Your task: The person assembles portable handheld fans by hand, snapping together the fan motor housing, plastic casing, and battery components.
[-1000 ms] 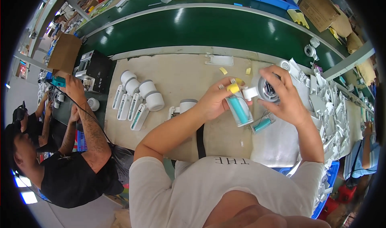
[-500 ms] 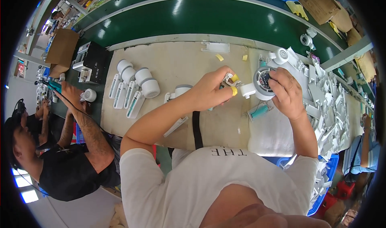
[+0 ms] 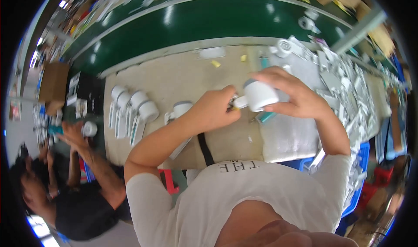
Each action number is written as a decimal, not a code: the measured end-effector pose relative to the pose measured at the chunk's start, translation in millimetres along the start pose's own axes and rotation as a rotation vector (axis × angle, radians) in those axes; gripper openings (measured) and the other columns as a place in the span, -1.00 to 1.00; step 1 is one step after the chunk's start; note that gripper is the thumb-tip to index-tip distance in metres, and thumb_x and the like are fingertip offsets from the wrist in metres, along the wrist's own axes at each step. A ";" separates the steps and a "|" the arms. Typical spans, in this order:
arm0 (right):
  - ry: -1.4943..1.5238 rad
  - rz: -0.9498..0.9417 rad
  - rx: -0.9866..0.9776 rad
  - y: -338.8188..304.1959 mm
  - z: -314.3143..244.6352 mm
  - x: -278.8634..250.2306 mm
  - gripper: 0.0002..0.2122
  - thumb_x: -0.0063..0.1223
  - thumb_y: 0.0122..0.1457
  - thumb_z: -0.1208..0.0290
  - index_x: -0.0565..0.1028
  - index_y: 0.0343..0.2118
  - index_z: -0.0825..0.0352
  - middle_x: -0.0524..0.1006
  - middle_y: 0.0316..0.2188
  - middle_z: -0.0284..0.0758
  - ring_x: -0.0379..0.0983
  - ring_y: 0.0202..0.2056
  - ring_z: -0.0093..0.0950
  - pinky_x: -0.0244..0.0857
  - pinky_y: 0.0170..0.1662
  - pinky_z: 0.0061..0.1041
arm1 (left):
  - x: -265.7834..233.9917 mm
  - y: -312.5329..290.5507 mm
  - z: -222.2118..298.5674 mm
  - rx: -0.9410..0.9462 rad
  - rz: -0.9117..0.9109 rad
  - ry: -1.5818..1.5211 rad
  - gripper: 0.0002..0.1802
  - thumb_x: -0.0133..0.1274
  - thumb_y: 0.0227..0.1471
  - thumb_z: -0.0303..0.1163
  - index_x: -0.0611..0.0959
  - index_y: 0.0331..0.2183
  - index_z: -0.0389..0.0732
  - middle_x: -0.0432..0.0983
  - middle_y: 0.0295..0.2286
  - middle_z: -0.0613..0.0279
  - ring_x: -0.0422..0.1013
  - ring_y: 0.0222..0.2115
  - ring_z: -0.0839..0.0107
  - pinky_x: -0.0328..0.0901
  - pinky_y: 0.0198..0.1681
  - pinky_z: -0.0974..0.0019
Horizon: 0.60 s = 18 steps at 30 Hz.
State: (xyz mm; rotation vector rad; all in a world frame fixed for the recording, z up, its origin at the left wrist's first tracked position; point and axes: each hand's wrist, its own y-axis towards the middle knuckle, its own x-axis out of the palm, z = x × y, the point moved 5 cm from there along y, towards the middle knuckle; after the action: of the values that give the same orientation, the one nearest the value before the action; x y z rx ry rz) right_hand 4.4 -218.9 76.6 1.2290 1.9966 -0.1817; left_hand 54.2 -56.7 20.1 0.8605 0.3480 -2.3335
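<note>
My right hand (image 3: 296,94) grips a white cylindrical housing (image 3: 260,97) with a grey rim, much like a hair dryer's head. Its grey rim is up, and a short white neck (image 3: 241,102) sticks out to the left. At that neck's end my left hand (image 3: 213,109) is closed, thumb against fingers, around a small part with a metallic look; blur and the fingers hide its kind. Beneath the right hand, partly covered, lies a teal and white piece (image 3: 264,116). Left of my left forearm, another white housing with a grey rim (image 3: 182,108) rests on the table.
Several similar white units (image 3: 141,105) with slim handles stand on the table's left (image 3: 170,77). White plastic parts (image 3: 337,86) heap up at the right, above a blue crate (image 3: 360,177). Small yellow pieces (image 3: 216,64) lie toward the back. A co-worker (image 3: 82,194) works at left.
The housing has turned, its open ringed face no longer toward me and its white side now showing. My right hand has shifted to its side. The whole view has moved and blurred somewhat.
</note>
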 end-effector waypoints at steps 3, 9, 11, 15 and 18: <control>0.141 -0.190 0.164 2.5 17.3 9.8 -0.47 0.09 -0.04 0.46 0.24 0.06 0.23 0.33 -0.18 -0.25 0.25 -0.16 -0.36 0.19 -0.15 -0.49 | 15.5 -5.9 -8.2 -0.030 -0.016 0.083 -0.64 0.03 -0.26 -0.35 0.37 -0.36 -0.32 0.40 -0.59 -0.04 0.36 -0.60 0.17 0.23 -0.52 0.24; 0.327 -0.118 0.037 -19.6 31.5 33.8 -0.49 0.07 0.01 0.39 0.23 0.07 0.21 0.32 -0.16 -0.27 0.24 -0.14 -0.37 0.21 -0.15 -0.47 | 27.4 -14.5 4.9 0.079 -0.190 -0.031 -0.69 -0.03 -0.12 -0.34 0.35 -0.34 -0.34 0.41 -0.61 -0.03 0.39 -0.61 0.15 0.26 -0.52 0.24; 0.273 -0.009 0.063 -28.2 33.6 40.6 -0.49 0.07 0.01 0.37 0.23 0.07 0.24 0.33 -0.14 -0.26 0.24 -0.11 -0.36 0.20 -0.13 -0.44 | 33.7 -14.5 -6.6 -0.030 -0.241 -0.145 -0.71 -0.05 -0.09 -0.34 0.36 -0.33 -0.34 0.43 -0.59 0.00 0.40 -0.60 0.21 0.26 -0.52 0.28; 0.260 -0.097 0.456 -68.0 59.3 14.0 -0.51 0.07 0.01 0.32 0.25 0.03 0.29 0.38 -0.13 -0.21 0.23 -0.03 -0.31 0.14 -0.04 -0.39 | 43.0 -18.3 -20.8 -0.314 -0.254 -0.678 -0.73 -0.08 -0.04 -0.36 0.40 -0.30 -0.34 0.47 -0.51 0.06 0.43 -0.54 0.32 0.30 -0.48 0.36; -0.635 0.046 0.580 -141.8 94.7 -35.3 -0.49 0.14 -0.23 0.46 0.35 -0.09 0.30 0.37 -0.13 -0.22 0.20 -0.02 -0.26 0.06 0.05 -0.33 | 27.6 -13.3 -46.9 -0.318 -0.140 -1.197 -0.69 -0.09 -0.02 -0.31 0.43 -0.29 -0.36 0.48 -0.46 0.01 0.44 -0.47 0.22 0.35 -0.40 0.28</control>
State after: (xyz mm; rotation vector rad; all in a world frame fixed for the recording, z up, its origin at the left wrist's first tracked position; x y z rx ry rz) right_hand -51.6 -363.7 -2.1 1.3361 1.3868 -1.0471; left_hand 52.6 -38.7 -32.9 -0.7521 0.2269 -2.3722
